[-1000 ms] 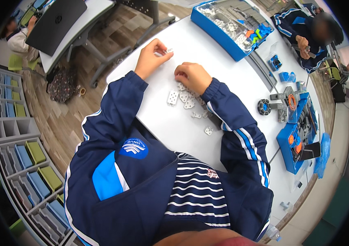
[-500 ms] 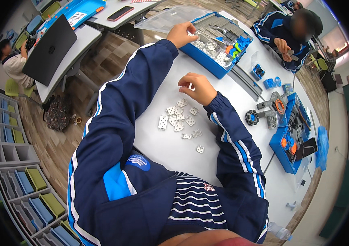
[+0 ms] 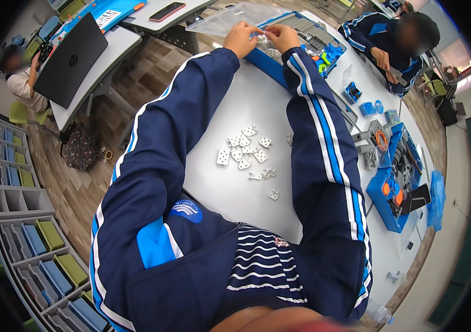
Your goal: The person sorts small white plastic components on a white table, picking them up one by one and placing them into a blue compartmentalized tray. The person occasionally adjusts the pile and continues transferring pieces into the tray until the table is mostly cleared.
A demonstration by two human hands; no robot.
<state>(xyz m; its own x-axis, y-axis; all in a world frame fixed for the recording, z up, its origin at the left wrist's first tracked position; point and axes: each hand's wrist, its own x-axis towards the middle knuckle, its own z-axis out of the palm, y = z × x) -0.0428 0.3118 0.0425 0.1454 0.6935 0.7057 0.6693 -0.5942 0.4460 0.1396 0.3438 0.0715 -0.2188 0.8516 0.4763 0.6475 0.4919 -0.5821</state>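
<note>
My left hand (image 3: 240,39) and my right hand (image 3: 283,38) meet above the left end of a blue parts box (image 3: 270,67). Their fingertips are pinched and nearly touch; anything between them is too small to make out. Grey beams (image 3: 308,34) and blue, green and orange pieces (image 3: 327,56) fill the box, and my hands partly cover its small white pieces. On the white table between my forearms lies a loose group of small white connector pieces (image 3: 245,151) with holes, and one piece (image 3: 273,194) sits nearer to me.
A clear lid (image 3: 219,21) stands open behind the box. To the right are a second blue box (image 3: 386,206) with dark and orange parts and a blue plastic bag (image 3: 436,199). A person (image 3: 390,41) sits at the far right. A black laptop (image 3: 72,61) stands at the left.
My right hand has moved up and away from the table to join my left hand over the box. My left hand has shifted slightly up, and its fingertips now meet the right ones.
</note>
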